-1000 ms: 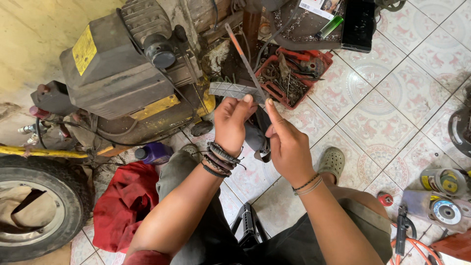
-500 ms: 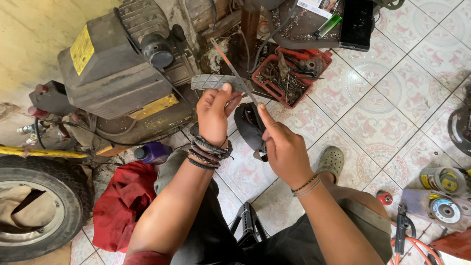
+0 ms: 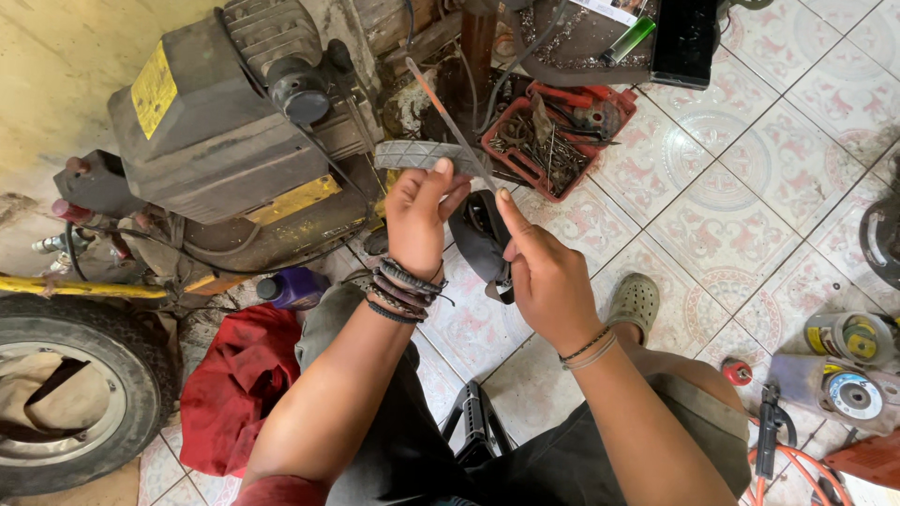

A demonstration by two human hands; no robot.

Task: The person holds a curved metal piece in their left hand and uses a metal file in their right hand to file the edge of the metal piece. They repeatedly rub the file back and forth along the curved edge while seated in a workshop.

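Observation:
My left hand (image 3: 419,220) grips a small grey rubber wheel (image 3: 417,155) by its tread, holding it up above my knees. My right hand (image 3: 544,272) holds a thin hacksaw blade (image 3: 450,122) with a reddish end; the forefinger lies along it and the blade slants up to the left across the wheel. Behind the hands a dark curved part (image 3: 478,239) hangs between them. Black cord bracelets wrap my left wrist.
A dirty black and yellow engine machine (image 3: 225,141) stands at the left, with a big tyre (image 3: 75,394), a red cloth (image 3: 239,384) and a purple bottle (image 3: 295,290) below it. A red tray of scrap metal (image 3: 553,136) lies ahead. Grinding discs (image 3: 848,370) lie at the right.
Both hands with the wheel and blade shifted left and slightly down a second ago, then held nearly still; the blade now sits lower against the wheel.

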